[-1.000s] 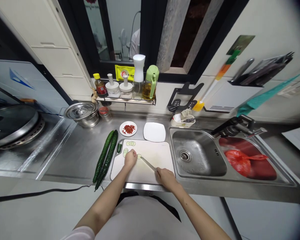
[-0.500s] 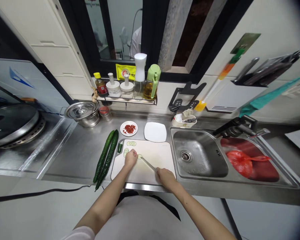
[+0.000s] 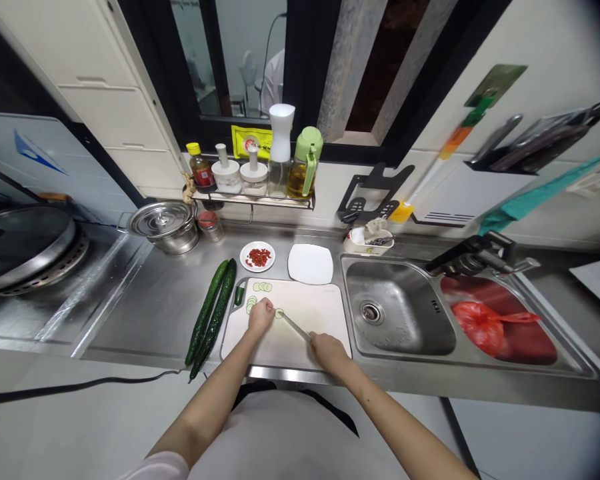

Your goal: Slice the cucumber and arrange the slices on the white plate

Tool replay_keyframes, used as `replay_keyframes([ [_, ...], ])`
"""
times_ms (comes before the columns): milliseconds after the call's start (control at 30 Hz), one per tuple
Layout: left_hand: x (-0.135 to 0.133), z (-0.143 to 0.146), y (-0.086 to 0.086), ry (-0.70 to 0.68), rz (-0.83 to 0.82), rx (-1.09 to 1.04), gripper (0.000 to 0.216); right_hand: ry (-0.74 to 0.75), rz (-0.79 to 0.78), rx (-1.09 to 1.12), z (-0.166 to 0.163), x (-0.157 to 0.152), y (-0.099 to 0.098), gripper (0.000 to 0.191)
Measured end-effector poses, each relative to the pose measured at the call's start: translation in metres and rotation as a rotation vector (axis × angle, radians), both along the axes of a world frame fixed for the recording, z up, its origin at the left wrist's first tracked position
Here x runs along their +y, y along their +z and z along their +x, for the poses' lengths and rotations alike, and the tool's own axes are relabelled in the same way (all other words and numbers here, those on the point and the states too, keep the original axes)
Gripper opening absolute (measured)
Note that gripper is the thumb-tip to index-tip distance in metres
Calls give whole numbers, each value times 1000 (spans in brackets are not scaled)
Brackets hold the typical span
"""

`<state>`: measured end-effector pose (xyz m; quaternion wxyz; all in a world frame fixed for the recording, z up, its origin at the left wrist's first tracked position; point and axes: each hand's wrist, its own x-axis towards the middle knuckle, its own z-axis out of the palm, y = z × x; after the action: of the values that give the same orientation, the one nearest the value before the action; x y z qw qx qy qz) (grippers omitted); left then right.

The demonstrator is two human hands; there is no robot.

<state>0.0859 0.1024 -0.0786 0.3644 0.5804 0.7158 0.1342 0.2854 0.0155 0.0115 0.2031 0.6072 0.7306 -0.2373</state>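
Behind the cutting board, a saucer holds red bits — right hand grips knife.

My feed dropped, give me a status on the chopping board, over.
Right hand grips knife, blade at cucumber piece. Left hand pins it on cutting board. Cut slices behind; nothing in the way.
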Motion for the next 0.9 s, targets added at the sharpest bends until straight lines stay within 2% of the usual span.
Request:
replay_keyframes([
  [900,1,0,2,-5,-20,19,3,-7,-16,-5,-6,6,1,33],
])
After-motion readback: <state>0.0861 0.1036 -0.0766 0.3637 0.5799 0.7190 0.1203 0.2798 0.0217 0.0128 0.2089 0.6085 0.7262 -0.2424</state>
